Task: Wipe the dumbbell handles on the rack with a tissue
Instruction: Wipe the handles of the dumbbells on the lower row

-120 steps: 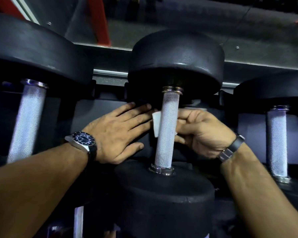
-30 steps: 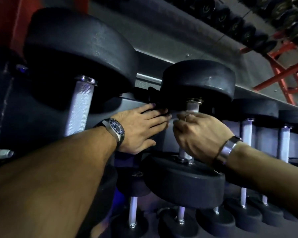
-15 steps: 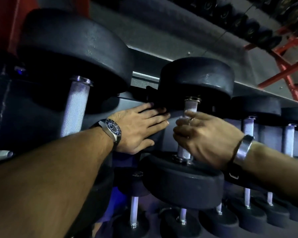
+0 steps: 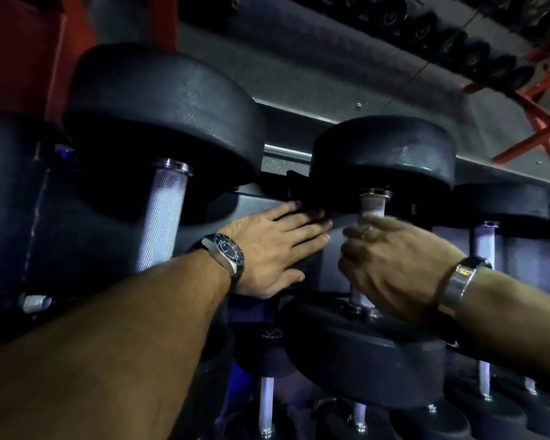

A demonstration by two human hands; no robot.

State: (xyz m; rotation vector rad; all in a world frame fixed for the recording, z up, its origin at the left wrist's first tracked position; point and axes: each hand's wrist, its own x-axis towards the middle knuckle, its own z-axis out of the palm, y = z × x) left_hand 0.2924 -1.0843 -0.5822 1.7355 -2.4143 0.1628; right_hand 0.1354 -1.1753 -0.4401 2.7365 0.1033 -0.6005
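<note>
A black dumbbell stands on the rack at centre right, its knurled silver handle (image 4: 372,206) showing above my right hand (image 4: 394,265). That hand is curled round the middle of the handle and hides it there; the tissue is not visible. My left hand (image 4: 273,252), with a wristwatch, rests flat with straight fingers on the grey rack panel (image 4: 254,204) just left of the handle. A larger dumbbell with a bare silver handle (image 4: 162,220) sits to the left.
More dumbbells with silver handles (image 4: 483,239) line the rack to the right, and another row (image 4: 265,404) sits on the shelf below. A red frame (image 4: 540,128) crosses the upper right. A grey floor lies beyond the rack.
My right hand has slid slightly down the handle, showing more of its top. The view has shifted a little; my left hand stays flat on the rack panel.
</note>
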